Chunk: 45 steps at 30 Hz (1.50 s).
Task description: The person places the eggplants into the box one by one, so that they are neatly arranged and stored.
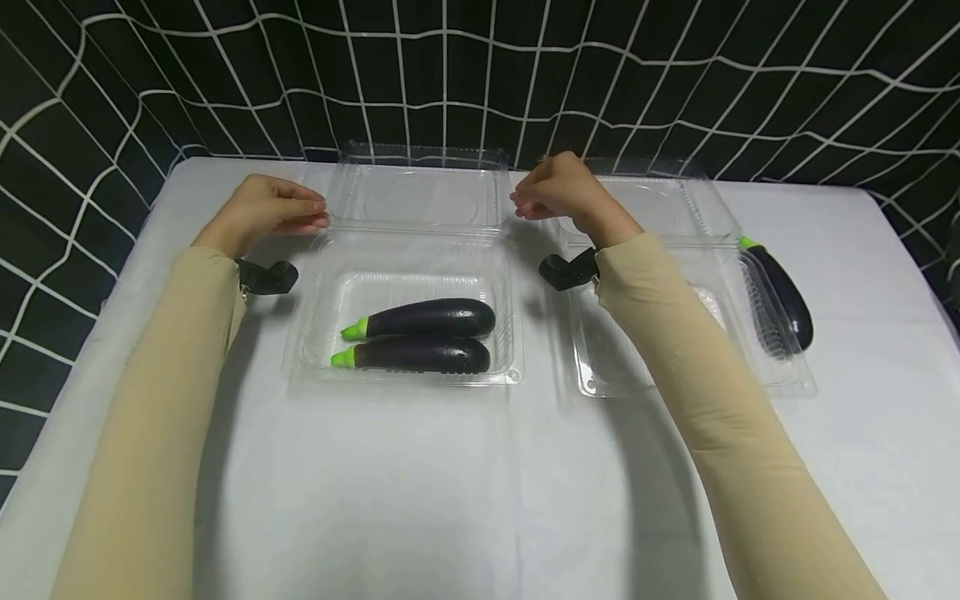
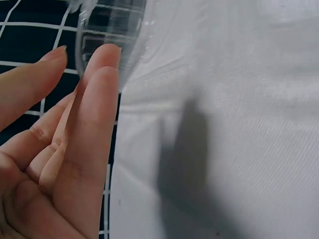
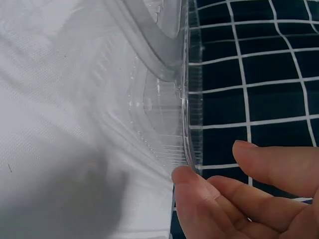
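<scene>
A clear plastic clamshell container [image 1: 416, 258] lies with its lid [image 1: 420, 196] folded back. Two dark eggplants with green stem ends, an upper eggplant [image 1: 435, 317] and a lower eggplant [image 1: 423, 355], lie side by side in its base. At the lid's left edge is my left hand [image 1: 262, 212]; in the left wrist view its thumb [image 2: 35, 82] stands apart from the fingers [image 2: 94, 114]. On the lid's other side is my right hand [image 1: 562, 190], fingertips close to the lid edge [image 3: 187, 124] in the right wrist view, its thumb [image 3: 271, 164] apart. Neither hand grips anything.
A second clear clamshell container [image 1: 600, 367], also with its lid back, stands to the right, partly behind my right forearm. Another eggplant [image 1: 783, 292] lies at its right side. Beyond the white table's far edge hangs dark cloth with white grid lines [image 1: 465, 75].
</scene>
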### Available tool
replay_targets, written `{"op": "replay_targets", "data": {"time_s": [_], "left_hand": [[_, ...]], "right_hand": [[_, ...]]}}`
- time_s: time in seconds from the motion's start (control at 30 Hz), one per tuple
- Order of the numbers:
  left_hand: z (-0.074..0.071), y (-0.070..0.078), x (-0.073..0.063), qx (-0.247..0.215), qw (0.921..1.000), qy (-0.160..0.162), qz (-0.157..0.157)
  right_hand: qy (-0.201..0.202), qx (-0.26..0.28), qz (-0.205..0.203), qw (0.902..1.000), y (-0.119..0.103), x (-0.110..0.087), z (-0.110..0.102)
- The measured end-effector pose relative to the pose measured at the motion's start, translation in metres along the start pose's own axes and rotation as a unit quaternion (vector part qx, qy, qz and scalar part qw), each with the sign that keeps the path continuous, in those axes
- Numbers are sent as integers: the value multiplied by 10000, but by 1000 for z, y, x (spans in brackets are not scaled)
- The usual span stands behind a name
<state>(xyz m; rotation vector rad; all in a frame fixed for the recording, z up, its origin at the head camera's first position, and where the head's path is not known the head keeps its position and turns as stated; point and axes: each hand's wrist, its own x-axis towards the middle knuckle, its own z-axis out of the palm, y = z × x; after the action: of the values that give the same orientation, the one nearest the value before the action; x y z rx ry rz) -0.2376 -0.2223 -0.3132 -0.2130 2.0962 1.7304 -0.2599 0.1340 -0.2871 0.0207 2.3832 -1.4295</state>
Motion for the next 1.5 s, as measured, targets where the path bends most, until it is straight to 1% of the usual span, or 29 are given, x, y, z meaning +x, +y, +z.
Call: {"op": "replay_targets", "data": {"time_s": [0.1,0.27,0.4,0.53,0.67,0.77,0.9,1.1,1.17,1.33,1.5], "left_hand": [[3,-1,1,-31,9998,188,-80],[8,0,4,-50,9988,459,-178],[10,2,7,-81,9981,572,-232],[10,3,9,-79,9979,611,-196],[9,3,8,-85,9984,562,-59],[7,4,7,-146,9985,523,-13],[6,4,7,-259,9983,516,76],[3,2,6,-477,9968,418,496],[2,2,5,-484,9963,367,610],[0,1,1,-428,9956,331,769],[-2,-1,-1,-418,9948,324,873]], "right_hand": [[-33,107,24,9999,2,0,1],[-62,7,88,9999,6,2,1],[-71,35,-16,10000,7,2,2],[-40,250,-41,9997,7,3,2],[80,615,108,9980,6,3,1],[158,877,194,9958,4,3,0],[237,1090,184,9936,2,2,0],[332,1242,-42,9917,1,-1,-1],[376,1308,-130,9906,1,-1,-1],[457,1346,-334,9893,0,-2,-2],[524,1321,-623,9879,-3,-3,-3]]}}
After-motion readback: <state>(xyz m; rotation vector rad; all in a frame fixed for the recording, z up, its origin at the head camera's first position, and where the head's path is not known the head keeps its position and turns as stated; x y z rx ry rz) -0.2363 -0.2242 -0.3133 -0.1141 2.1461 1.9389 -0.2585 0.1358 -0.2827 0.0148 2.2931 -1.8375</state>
